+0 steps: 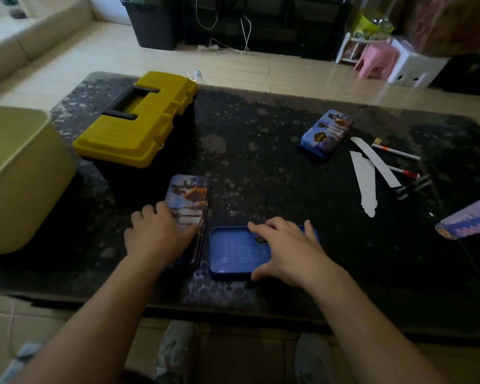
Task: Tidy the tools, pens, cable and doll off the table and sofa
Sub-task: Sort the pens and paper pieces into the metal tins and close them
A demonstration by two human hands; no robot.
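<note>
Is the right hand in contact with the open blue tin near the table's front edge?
Touching. The head view shows the right hand spread over the blue tin, fingers on its far rim, thumb against its near edge.

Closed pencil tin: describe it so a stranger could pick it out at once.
On the dark stone table, look far right, just left of the white paper strips and pens. The closed pencil tin lies there, blue with a printed picture on top. Unlike the open blue tray and loose lid, it is shut.
</note>
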